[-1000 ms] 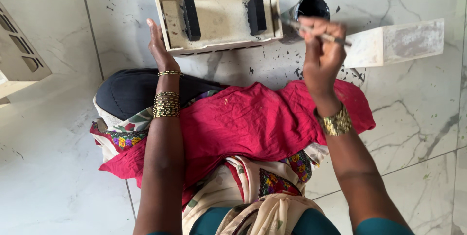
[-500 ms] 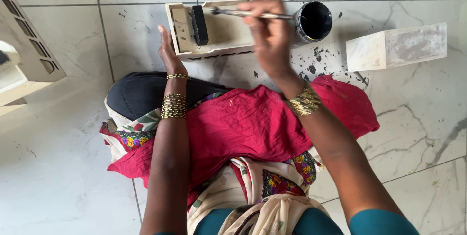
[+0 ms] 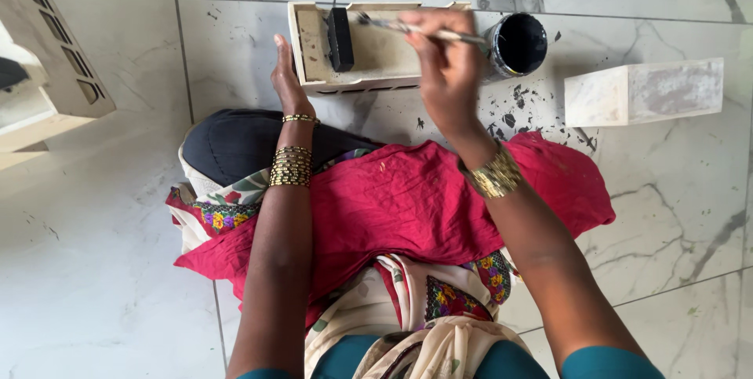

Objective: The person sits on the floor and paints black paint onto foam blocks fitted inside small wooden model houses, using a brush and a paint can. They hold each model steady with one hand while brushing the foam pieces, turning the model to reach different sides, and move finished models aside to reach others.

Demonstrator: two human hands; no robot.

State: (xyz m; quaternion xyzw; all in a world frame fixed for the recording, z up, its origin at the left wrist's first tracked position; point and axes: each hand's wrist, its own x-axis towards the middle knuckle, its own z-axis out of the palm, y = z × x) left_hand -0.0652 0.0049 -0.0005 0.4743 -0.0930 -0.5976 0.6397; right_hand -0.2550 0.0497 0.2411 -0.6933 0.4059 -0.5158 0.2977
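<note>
My right hand [image 3: 445, 73] pinches a thin paintbrush [image 3: 416, 30], bristle end lying over the pale wooden box [image 3: 376, 53] on the marble floor [image 3: 118, 285]. My left hand [image 3: 289, 81], fingers flat and unclenched, braces the box's left wall. A black paint pot [image 3: 518, 44] stands just beside the box's right end; a whitish block [image 3: 643, 92] lies farther right.

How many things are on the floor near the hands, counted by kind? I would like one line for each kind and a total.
Pale wooden boxes and pieces: 3 – open tray, plain block, slotted piece
Round pots of black paint: 1
Thin paintbrushes, in the right hand: 1
Total: 5
</note>
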